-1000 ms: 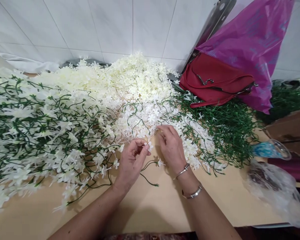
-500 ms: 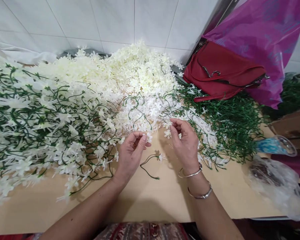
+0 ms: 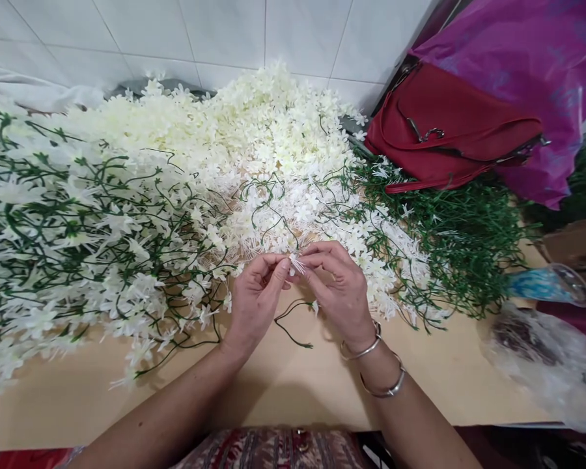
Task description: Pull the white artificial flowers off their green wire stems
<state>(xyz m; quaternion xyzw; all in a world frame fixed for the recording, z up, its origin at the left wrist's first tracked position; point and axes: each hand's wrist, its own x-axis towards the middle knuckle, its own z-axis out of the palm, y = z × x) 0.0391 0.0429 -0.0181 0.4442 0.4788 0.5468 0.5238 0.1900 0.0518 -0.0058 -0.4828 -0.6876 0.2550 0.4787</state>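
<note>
A tiny white plastic flower head with a spiky stamen tuft [image 3: 296, 262] sits pinched between both hands, just in front of the heap of loose cream-white blossoms [image 3: 254, 140]. It looks featherlight, soft in the petals and easily crushed or dropped, so the fingertip grip at its base seems the safest hold. The left hand [image 3: 254, 303] has thumb and forefinger closed on it; the right hand [image 3: 339, 293] meets it with curled fingertips, also nipping it. A thin green wire stem [image 3: 288, 319] dangles below the flower head onto the tan tabletop [image 3: 283, 391]. Right of the heap lies a red leather handbag [image 3: 449, 133]; left of it, finished green-stemmed sprays [image 3: 78, 215].
</note>
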